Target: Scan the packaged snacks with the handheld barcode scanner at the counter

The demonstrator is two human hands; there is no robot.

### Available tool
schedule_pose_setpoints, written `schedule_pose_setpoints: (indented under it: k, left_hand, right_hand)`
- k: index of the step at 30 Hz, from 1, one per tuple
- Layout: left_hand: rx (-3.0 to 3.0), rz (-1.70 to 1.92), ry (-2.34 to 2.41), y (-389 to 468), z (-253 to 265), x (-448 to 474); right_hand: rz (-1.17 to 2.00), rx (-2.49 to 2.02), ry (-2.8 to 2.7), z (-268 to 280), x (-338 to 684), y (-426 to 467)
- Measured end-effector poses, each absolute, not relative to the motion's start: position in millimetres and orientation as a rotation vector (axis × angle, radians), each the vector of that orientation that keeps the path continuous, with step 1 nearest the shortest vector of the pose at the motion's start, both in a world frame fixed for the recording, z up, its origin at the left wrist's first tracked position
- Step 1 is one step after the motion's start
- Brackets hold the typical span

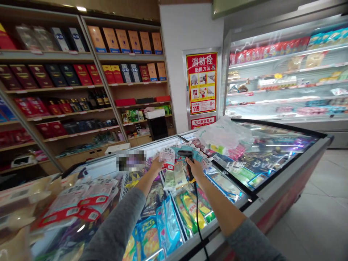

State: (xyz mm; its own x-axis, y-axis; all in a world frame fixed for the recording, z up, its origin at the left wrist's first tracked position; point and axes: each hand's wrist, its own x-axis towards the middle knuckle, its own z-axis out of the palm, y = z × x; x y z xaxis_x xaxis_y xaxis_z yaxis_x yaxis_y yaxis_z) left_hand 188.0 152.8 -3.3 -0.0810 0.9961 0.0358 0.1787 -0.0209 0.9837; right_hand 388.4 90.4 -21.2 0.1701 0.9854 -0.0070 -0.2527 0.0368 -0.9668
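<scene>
My left hand (156,165) grips the edge of a small red and white packet (168,158) and holds it up over the freezer. Just to its right, my right hand (195,168) is wrapped round the handle of a black barcode scanner (187,155), its head pointing left toward the packet. A black cable (198,210) hangs from the scanner's handle down past the freezer's front edge. Beneath both hands lie pale green packets (176,177), and several blue and white packets (199,156) are behind the scanner.
The chest freezer (251,197) has a glass lid on its right half, with a clear plastic bag (224,132) on top. More red and white packets (92,197) lie at the left. Shelves of boxes (130,54) and a lit refrigerated display (285,76) stand behind.
</scene>
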Motion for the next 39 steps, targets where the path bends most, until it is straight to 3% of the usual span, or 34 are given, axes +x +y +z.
schedule_pose_setpoints:
  k: [7, 15, 24, 39]
  left_hand:
    - [0.789, 1.567, 1.201, 86.0, -5.9, 84.1]
    - [0.832, 1.707, 1.237, 35.0, -26.4, -1.4]
    - [0.835, 1.917, 1.200, 37.5, -35.8, -12.1]
    - [0.961, 1.865, 1.247, 29.4, -37.0, -10.5]
  right_hand:
    - [1.327, -0.998, -1.079, -18.5, 305.0, 78.7]
    - [1.530, -0.891, -1.162, -14.4, 213.0, 48.7]
    - [1.633, -0.870, -1.250, -26.3, 200.4, 18.1]
    - [1.603, -0.847, -1.485, -27.7, 215.5, 10.7]
